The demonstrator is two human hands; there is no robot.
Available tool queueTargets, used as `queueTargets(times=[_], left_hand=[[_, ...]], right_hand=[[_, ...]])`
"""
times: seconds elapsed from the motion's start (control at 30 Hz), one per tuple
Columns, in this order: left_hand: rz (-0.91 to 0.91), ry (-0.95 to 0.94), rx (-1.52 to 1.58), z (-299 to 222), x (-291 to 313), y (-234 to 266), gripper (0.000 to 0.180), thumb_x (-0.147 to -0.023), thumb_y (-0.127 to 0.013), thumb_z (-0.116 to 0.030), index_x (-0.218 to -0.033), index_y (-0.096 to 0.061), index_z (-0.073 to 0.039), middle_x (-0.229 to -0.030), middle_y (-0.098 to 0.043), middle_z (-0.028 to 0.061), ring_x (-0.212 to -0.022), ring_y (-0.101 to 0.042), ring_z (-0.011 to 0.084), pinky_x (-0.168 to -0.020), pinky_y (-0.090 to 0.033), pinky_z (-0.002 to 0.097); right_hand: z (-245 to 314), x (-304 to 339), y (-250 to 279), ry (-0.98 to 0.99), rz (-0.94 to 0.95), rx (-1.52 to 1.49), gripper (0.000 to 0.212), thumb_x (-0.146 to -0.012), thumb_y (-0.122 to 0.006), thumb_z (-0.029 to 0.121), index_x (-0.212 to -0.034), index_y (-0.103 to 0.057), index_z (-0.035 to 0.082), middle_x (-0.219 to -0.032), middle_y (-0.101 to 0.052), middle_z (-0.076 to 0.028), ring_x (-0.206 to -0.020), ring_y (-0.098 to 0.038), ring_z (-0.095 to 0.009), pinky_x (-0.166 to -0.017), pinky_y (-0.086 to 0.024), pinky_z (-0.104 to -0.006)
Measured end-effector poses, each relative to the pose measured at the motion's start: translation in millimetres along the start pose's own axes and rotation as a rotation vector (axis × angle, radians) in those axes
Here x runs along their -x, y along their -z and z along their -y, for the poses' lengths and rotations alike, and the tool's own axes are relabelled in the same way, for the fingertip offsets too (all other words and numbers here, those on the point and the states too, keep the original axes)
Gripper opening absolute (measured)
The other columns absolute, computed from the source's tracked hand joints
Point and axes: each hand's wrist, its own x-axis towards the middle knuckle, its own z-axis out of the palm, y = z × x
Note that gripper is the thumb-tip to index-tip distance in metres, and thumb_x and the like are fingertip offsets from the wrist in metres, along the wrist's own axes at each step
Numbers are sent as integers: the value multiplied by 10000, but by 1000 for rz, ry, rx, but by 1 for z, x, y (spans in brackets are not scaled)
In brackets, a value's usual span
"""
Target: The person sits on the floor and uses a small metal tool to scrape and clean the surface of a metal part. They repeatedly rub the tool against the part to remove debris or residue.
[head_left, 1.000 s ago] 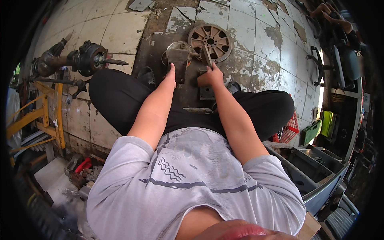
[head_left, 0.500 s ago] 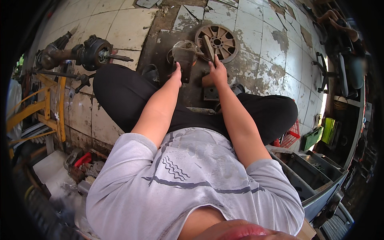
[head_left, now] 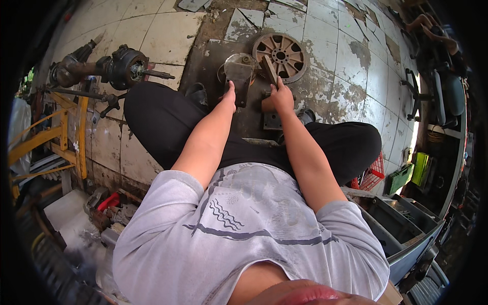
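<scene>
My left hand (head_left: 229,95) is closed on the near left edge of a grey metal part (head_left: 240,76) with a flat plate and a rounded far end. The thumb points away from me along the plate, and most of the other fingers are hidden. In my right hand (head_left: 282,98) is a flat brown bar (head_left: 269,69); whether it is wood or rusted metal I cannot tell. Its far end slants left over the near rim of a large toothed wheel (head_left: 292,53) lying on the floor. Below the right hand sits a dark metal block (head_left: 271,121), partly covered.
My crossed legs (head_left: 157,122) flank the work spot. To the left lie a dark axle-like assembly (head_left: 114,68) and a yellow frame (head_left: 81,132). At right are a red plastic crate (head_left: 373,173), a grey divided bin (head_left: 381,216) and an office chair (head_left: 437,96). The tiled floor (head_left: 351,71) is broken.
The bar's far end has come lower and nearer the grey part, with my right hand slightly closer to me. My left hand stays at the part. The whole view has shifted a little.
</scene>
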Motion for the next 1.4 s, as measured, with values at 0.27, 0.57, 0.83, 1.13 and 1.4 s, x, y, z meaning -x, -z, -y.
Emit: queueTargets(times=[0.27, 0.57, 0.83, 1.13, 1.4], left_hand=[[15, 11, 54, 11, 8, 5, 1507, -702, -626, -951, -1670, 114, -63, -1770, -24, 160, -1599, -206, 363, -1259, -257, 554], [-45, -21, 16, 25, 4, 6, 1482, -722, -604, -952, -1672, 94, -53, -1768, -59, 167, -1603, -200, 355, -1265, -245, 543], [-22, -5, 23, 23, 4, 4, 1471, -740, -579, -954, -1666, 115, -46, -1770, -40, 165, -1615, -151, 352, -1275, -210, 552], [-83, -23, 10, 21, 23, 5, 1459, -757, -571, -947, -1663, 121, -35, -1768, -26, 178, -1617, -130, 370, -1279, -183, 562], [-136, -17, 15, 16, 54, 16, 1468, -754, -597, -935, -1661, 145, -51, -1766, -27, 186, -1612, -154, 369, -1271, -206, 571]], right_hand=[[2, 2, 6, -210, 113, 48, 632, -1000, -614, 460, -1582, -463, 264, -1231, -678, -168, -1134, -666, -409, -963, -533, -530], [10, 9, 7, -111, 93, 11, 598, -1000, -633, 419, -1546, -519, 207, -1197, -687, -230, -1136, -646, -442, -969, -517, -520], [13, -1, 6, -164, 166, -86, 631, -982, -651, 415, -1547, -519, 169, -1313, -674, -262, -1238, -626, -449, -1042, -497, -489], [5, -2, -5, 26, 26, -147, 583, -1014, -604, 411, -1536, -528, 164, -1226, -695, -250, -1165, -650, -442, -990, -512, -512], [36, -4, 9, 82, 8, -102, 581, -1001, -619, 399, -1528, -531, 172, -1201, -694, -230, -1155, -651, -430, -970, -526, -503]])
